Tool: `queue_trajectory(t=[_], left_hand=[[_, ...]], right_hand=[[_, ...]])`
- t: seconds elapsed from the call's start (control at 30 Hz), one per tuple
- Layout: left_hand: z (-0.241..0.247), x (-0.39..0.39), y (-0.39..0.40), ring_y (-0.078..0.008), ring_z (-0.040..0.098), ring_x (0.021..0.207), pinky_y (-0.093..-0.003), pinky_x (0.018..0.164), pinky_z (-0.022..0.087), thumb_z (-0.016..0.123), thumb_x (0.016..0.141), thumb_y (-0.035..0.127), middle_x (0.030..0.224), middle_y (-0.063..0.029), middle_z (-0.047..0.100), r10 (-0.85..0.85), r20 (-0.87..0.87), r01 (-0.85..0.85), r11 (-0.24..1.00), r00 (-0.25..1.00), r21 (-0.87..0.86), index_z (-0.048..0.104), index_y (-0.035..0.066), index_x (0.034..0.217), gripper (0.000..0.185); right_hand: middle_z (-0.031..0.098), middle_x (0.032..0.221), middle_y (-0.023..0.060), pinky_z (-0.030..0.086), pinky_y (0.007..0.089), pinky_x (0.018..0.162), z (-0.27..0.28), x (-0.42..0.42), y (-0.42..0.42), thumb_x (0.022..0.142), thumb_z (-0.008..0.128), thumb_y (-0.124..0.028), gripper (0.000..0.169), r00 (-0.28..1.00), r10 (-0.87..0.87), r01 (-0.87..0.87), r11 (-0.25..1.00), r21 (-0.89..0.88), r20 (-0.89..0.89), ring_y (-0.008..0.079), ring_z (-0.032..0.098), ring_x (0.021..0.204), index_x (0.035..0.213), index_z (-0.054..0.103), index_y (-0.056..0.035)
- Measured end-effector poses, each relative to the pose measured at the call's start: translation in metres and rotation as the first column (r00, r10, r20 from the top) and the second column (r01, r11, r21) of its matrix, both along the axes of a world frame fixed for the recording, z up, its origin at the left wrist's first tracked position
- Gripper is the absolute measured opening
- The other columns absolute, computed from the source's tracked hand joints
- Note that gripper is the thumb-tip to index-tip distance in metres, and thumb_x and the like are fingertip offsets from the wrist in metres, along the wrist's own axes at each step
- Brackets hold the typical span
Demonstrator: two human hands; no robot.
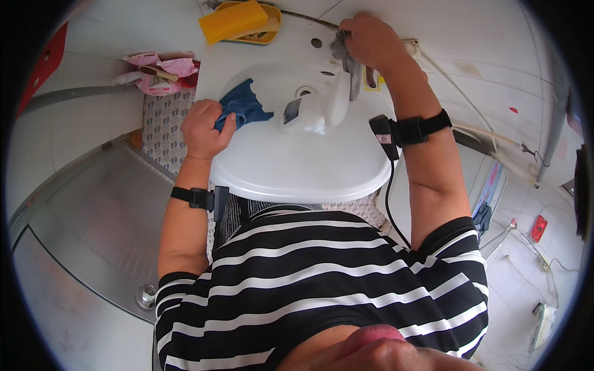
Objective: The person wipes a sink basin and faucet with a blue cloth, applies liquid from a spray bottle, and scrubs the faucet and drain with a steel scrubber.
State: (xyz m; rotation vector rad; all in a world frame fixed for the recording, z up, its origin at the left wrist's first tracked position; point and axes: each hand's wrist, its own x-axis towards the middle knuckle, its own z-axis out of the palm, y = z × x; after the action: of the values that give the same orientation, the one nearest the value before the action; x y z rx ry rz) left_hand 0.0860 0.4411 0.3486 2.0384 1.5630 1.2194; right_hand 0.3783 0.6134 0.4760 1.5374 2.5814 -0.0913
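My left hand [206, 125] grips a crumpled blue cloth [243, 106] at the left rim of a white washbasin [297, 167]. Part of the cloth lies over the bowl. At the basin's back right, the fingers of my right hand [369, 44] close on a grey crumpled item [341, 44], partly hidden by the hand. A grey strip [354, 83] extends below that hand; whether it belongs to the same item I cannot tell. Over the bowl is a smooth white object [338, 99] with a dark, shiny end, perhaps a faucet. A drain [305, 92] shows behind it.
A yellow tray [274, 35] with a yellow block [232, 21] stands at the back left. Pink packets [174, 67] and a wooden-handled brush [158, 73] lie left of the basin. A white pipe [457, 83] runs along the right wall. A cable [390, 199] hangs from my right wrist strap.
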Motion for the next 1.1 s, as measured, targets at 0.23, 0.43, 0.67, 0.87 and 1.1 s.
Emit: queue_trajectory(t=[0.23,0.43,0.67,0.87,1.1], left_hand=[[-0.005,-0.002,-0.001,-0.0282,0.058,0.070,-0.0333,0.060,0.048,0.071,0.067,0.011,0.075,-0.0085,0.061,0.042,0.047,-0.044,0.999,0.998,0.031,0.060,0.003,0.068,0.014],[-0.005,-0.001,-0.001,-0.0294,0.059,0.071,-0.0341,0.062,0.049,0.071,0.068,0.010,0.077,-0.0102,0.062,0.035,0.038,-0.035,0.999,0.999,0.015,0.061,0.003,0.071,0.013],[-0.006,-0.002,0.000,-0.0311,0.060,0.073,-0.0355,0.065,0.049,0.070,0.070,0.007,0.080,-0.0131,0.062,0.009,0.007,-0.009,1.000,1.000,-0.019,0.062,0.001,0.076,0.012],[-0.010,-0.002,0.003,-0.0324,0.060,0.073,-0.0370,0.066,0.049,0.070,0.070,0.012,0.080,-0.0129,0.063,-0.001,-0.050,0.000,0.999,0.999,-0.032,0.062,0.003,0.076,0.014],[-0.012,0.001,0.003,-0.0325,0.060,0.075,-0.0372,0.068,0.049,0.069,0.071,0.013,0.081,-0.0133,0.063,-0.020,-0.099,0.015,0.998,0.995,-0.053,0.063,0.002,0.076,0.014]], right_hand=[[0.067,0.094,0.0186,0.051,0.0442,0.081,0.001,0.020,-0.011,0.084,0.051,-0.014,0.024,0.950,0.137,-0.130,0.991,0.042,-0.280,0.0388,0.063,0.088,0.099,0.067,-0.0046],[0.066,0.098,0.0206,0.048,0.0429,0.082,-0.027,0.031,0.019,0.088,0.054,-0.026,0.030,0.936,-0.277,0.287,0.958,0.014,-0.215,0.0400,0.061,0.094,0.107,0.063,-0.0041],[0.065,0.081,0.0223,0.049,0.0426,0.077,-0.028,0.025,-0.025,0.088,0.050,-0.021,0.031,0.521,-0.553,0.615,0.772,-0.164,-0.650,0.0394,0.064,0.082,0.102,0.058,0.0053],[0.059,0.075,0.0037,0.042,0.0255,0.054,-0.066,0.038,-0.037,0.093,0.052,-0.014,0.018,-0.039,-0.507,0.572,0.695,-0.435,-0.861,0.0116,0.053,0.063,0.100,0.060,0.0009],[0.062,0.089,0.0078,0.047,0.0282,0.069,-0.032,0.029,-0.037,0.089,0.054,-0.009,0.017,0.146,-0.237,0.652,0.753,-0.087,-0.961,0.0161,0.058,0.076,0.105,0.059,-0.0028]])
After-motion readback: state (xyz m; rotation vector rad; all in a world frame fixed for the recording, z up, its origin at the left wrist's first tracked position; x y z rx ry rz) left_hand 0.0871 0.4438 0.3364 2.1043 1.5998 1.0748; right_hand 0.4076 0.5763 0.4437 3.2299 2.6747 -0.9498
